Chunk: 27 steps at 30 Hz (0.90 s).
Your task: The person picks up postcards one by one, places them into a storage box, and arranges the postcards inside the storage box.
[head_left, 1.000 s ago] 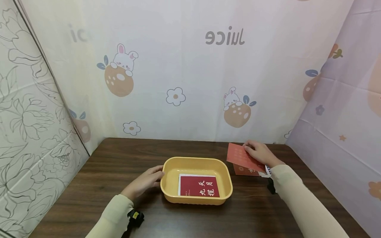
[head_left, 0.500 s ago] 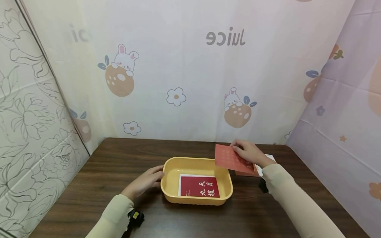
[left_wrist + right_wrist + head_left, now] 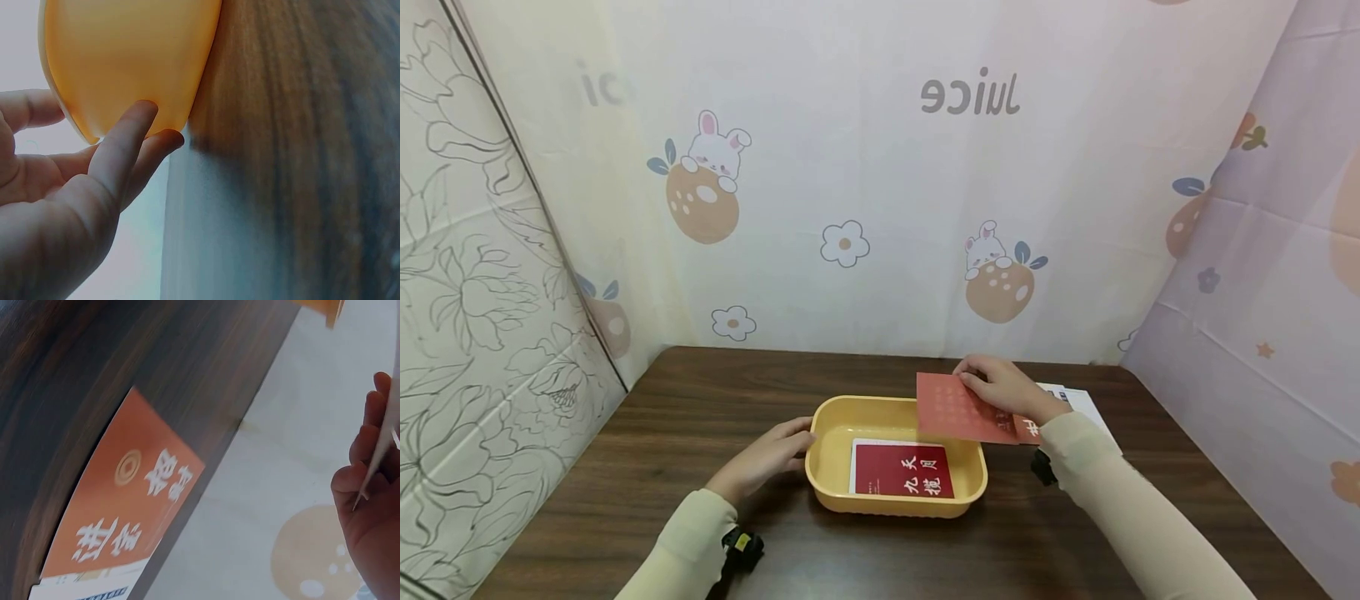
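In the head view, my left hand (image 3: 765, 461) is at the left end of a yellow basin (image 3: 822, 502), gripping its rim. The left wrist view shows fingers (image 3: 128, 140) against the outer wall of the basin (image 3: 137, 56). Flat inside the basin lies a dark red card (image 3: 898, 469) with white characters and a pale edge. My right hand (image 3: 1003, 387) pinches a lighter red card (image 3: 962, 412) by its far edge, held over the basin's right part. In the right wrist view, that card is edge-on beside my curled fingers (image 3: 362, 450).
An orange-red card (image 3: 119, 487) with white characters lies on the table right of the basin, overlapping white cards (image 3: 1086, 400). Dark wood tabletop (image 3: 700, 392) surrounds them, with a printed curtain (image 3: 850, 167) behind and cloth walls at both sides.
My right hand has moved left with the lighter red card, from above the cards at the right to over the basin. More of the white cards shows. My left hand and the basin have stayed put.
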Each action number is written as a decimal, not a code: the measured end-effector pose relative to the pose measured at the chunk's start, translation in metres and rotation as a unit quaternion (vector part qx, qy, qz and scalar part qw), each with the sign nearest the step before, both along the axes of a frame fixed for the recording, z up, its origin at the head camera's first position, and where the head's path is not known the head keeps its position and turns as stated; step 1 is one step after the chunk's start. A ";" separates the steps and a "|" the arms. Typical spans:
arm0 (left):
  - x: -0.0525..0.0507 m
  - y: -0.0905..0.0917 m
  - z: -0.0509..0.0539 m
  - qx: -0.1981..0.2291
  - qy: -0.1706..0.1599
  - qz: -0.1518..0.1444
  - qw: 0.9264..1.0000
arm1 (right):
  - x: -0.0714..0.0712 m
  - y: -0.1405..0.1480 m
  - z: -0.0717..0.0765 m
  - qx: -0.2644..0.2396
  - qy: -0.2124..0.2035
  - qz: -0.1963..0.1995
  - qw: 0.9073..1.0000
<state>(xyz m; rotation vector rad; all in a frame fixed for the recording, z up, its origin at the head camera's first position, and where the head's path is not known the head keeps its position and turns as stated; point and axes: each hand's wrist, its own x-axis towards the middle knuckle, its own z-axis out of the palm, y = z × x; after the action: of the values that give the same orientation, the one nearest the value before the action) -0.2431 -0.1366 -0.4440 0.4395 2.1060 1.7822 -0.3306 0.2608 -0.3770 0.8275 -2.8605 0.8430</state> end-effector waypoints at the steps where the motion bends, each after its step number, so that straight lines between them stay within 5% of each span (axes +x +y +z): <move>1: 0.000 0.000 0.000 0.000 0.001 -0.001 1.000 | 0.000 -0.002 0.000 -0.003 -0.004 0.005 1.000; 27: 0.000 0.002 0.000 -0.001 -0.007 0.007 1.000 | 0.017 -0.058 0.019 0.047 -0.120 0.109 0.986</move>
<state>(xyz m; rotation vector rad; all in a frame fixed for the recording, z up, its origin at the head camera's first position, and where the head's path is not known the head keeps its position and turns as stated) -0.2428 -0.1351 -0.4438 0.4111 2.1073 1.7861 -0.3138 0.2025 -0.3580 1.1403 -3.0798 0.8910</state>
